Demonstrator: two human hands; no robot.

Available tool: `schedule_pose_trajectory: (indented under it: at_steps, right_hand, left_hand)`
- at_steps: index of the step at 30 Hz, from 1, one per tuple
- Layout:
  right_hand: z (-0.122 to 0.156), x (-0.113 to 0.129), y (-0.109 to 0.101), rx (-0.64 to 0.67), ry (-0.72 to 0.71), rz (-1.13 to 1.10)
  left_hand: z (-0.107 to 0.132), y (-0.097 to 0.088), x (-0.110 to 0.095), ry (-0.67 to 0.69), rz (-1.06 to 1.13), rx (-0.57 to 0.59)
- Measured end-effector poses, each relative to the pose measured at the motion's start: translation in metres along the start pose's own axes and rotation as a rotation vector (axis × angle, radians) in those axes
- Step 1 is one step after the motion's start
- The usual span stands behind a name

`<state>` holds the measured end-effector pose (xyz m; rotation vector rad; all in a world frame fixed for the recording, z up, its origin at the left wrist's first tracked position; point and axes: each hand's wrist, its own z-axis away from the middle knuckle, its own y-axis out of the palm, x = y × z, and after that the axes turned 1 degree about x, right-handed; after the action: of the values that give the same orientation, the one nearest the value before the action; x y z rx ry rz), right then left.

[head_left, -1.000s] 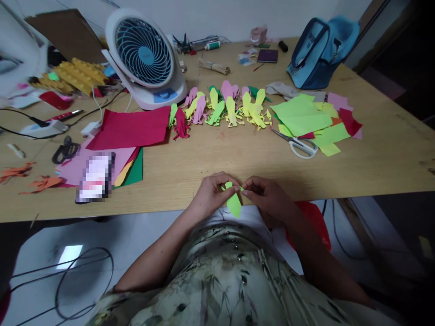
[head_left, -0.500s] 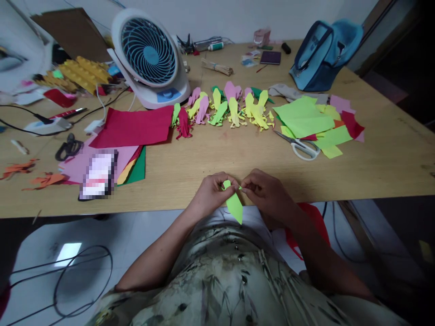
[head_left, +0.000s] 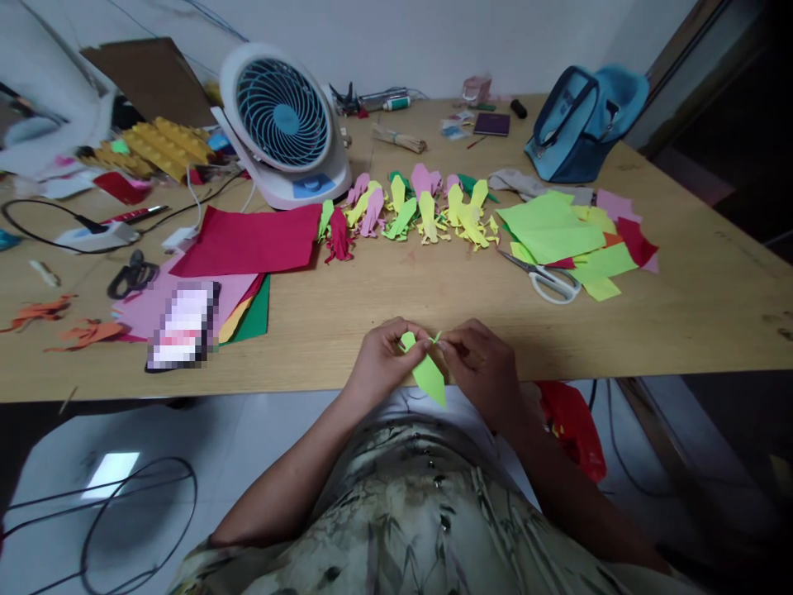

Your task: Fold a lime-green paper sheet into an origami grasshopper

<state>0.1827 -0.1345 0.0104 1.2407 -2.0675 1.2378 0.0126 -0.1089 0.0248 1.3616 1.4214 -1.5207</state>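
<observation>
A small folded piece of green paper (head_left: 428, 373) hangs at the near edge of the wooden table (head_left: 396, 306), its pointed end down. My left hand (head_left: 384, 359) pinches its upper left part. My right hand (head_left: 480, 364) pinches a thin strip at its upper right. Both hands have their fingers closed on the paper and nearly touch each other.
A row of folded paper figures (head_left: 409, 215) in pink, yellow, green and red lies mid-table. White-handled scissors (head_left: 545, 277) rest beside loose green sheets (head_left: 554, 227). Red paper (head_left: 251, 240), a phone (head_left: 182, 326), black scissors (head_left: 130, 273), a fan (head_left: 285, 124) and a blue bag (head_left: 579, 116) are around.
My hands and the green paper stay at the table's near edge, the fingers shifting slightly on the paper. The camera has tilted a little, so the table sits lower in view.
</observation>
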Motion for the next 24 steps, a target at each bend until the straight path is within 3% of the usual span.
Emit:
schedule_pose_trajectory:
  at_steps: [6, 11, 17, 24]
  right_hand:
    - [0.0011, -0.0010, 0.0056, 0.004, 0.299, -0.293]
    - [0.0006, -0.0032, 0.0087, 0.021, 0.457, -0.403]
    - [-0.0021, 0.0010, 0.0081, 0.027, 0.496, -0.490]
    - [-0.0023, -0.0017, 0.0089, 0.050, 0.539, -0.633]
  left_hand:
    - [0.0036, -0.0010, -0.0044, 0.120, -0.184, -0.053]
    - [0.0058, -0.0017, -0.0061, 0.187, -0.311, -0.053]
    - [0.0065, -0.0029, -0.0067, 0.204, -0.363, -0.053]
    - [0.0045, -0.0017, -0.0044, 0.144, -0.251, -0.012]
